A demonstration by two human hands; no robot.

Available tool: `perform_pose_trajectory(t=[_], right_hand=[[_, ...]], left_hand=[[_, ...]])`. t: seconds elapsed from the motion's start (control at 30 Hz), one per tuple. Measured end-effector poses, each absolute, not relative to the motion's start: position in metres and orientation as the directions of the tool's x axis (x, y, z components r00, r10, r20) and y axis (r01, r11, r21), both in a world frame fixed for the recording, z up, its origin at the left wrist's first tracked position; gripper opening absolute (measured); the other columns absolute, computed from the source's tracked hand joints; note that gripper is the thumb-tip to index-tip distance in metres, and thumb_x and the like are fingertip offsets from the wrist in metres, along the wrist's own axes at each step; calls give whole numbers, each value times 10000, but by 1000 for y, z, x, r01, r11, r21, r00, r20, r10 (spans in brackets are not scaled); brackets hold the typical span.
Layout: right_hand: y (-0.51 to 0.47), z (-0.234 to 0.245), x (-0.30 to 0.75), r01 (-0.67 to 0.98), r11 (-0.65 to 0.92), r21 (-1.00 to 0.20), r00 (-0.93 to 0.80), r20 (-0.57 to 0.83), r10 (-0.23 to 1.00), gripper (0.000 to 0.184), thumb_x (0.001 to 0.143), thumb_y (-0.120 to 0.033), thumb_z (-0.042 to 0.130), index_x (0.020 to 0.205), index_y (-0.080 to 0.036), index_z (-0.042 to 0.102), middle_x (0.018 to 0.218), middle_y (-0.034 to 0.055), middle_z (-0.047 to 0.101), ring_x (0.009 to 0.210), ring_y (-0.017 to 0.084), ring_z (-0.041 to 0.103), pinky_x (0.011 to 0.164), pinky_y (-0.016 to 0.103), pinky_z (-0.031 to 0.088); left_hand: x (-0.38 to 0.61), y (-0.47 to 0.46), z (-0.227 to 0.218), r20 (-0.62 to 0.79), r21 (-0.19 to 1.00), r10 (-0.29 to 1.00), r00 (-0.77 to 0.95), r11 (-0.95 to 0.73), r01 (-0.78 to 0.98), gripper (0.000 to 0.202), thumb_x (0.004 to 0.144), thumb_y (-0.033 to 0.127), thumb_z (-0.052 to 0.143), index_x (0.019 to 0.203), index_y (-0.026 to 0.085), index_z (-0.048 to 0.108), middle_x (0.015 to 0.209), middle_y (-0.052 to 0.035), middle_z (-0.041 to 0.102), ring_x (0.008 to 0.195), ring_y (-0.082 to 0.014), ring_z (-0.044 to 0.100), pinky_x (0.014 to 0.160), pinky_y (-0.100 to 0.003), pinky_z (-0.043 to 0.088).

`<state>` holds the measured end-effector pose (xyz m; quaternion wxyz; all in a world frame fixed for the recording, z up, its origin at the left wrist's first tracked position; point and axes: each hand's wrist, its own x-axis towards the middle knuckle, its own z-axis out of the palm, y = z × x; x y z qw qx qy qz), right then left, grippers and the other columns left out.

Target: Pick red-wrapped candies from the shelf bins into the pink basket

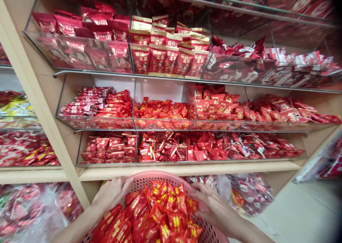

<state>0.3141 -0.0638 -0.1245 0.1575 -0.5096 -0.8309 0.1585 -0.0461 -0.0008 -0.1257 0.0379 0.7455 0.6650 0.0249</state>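
A round pink plastic basket (160,175) with holes in its wall is at the bottom middle, just in front of the shelf. It is heaped with red candy packets (171,211) printed in yellow. My left hand (113,191) grips the basket at its left rim, with the fingers along the edge. On the right side, my right hand (210,203) holds the rim; its fingers lie over the edge and the thumb is inside near the packets. The basket's underside is out of view.
A wooden shelf unit (184,171) has clear trays (165,123) of wrapped red sweets on several levels. Below it lie plastic bags of packets (251,193) on the right and a large clear bag (34,211) on the left. Tiled floor (301,207) shows at right.
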Motion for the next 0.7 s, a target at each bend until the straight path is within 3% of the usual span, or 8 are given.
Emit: perform_pose_trajectory(t=[0.1, 0.2, 0.4, 0.5, 0.6, 0.7], right_hand=[[-67, -123, 315, 791, 424, -442, -438, 75, 896, 467, 764, -205, 554, 1216, -307, 497, 1348, 56, 395, 1248, 237, 375, 1030, 432, 307], [-66, -109, 313, 790, 464, -401, -447, 142, 883, 455, 799, -249, 543, 1244, -317, 479, 1339, 63, 414, 1238, 246, 385, 1016, 426, 332], [-41, -19, 295, 720, 641, -266, -464, 502, 730, 253, 857, -295, 500, 1086, -225, 583, 1179, 100, 544, 1081, 213, 514, 912, 366, 418], [-12, 44, 281, 679, 706, -202, -446, 650, 615, 139, 857, -264, 495, 859, -196, 616, 912, 55, 635, 862, 170, 578, 792, 317, 450], [25, 94, 264, 788, 593, -169, -345, 676, 651, 108, 820, -248, 521, 779, -181, 595, 770, 21, 644, 710, 142, 577, 682, 268, 437], [62, 118, 249, 921, 372, -112, -259, 539, 802, 122, 791, -283, 543, 814, -184, 612, 817, 31, 661, 773, 154, 590, 679, 249, 424]], left_hand=[[-47, -1, -126, -5, 95, 992, 126, -125, 988, 564, 863, 498, 175, 911, 151, 618, 838, -154, 693, 875, -295, 647, 771, -396, 456], [-48, -1, -125, -10, 107, 991, 133, -131, 986, 489, 846, 464, 273, 1000, 156, 620, 874, -141, 689, 904, -268, 635, 808, -364, 445], [-47, -2, -122, -28, 132, 993, 116, -112, 985, 486, 850, 436, 269, 1067, 152, 598, 911, -141, 684, 920, -267, 629, 804, -367, 446], [-47, -2, -124, -10, 122, 993, 114, -112, 986, 495, 857, 443, 244, 1012, 154, 614, 915, -147, 685, 936, -272, 625, 814, -371, 440], [-48, -1, -127, -1, 95, 995, 97, -96, 991, 550, 860, 479, 189, 927, 147, 623, 894, -160, 686, 920, -291, 629, 816, -393, 436], [-50, 1, -132, 17, 85, 993, 116, -117, 990, 584, 863, 492, 147, 909, 145, 615, 874, -165, 686, 894, -303, 636, 800, -408, 439]])
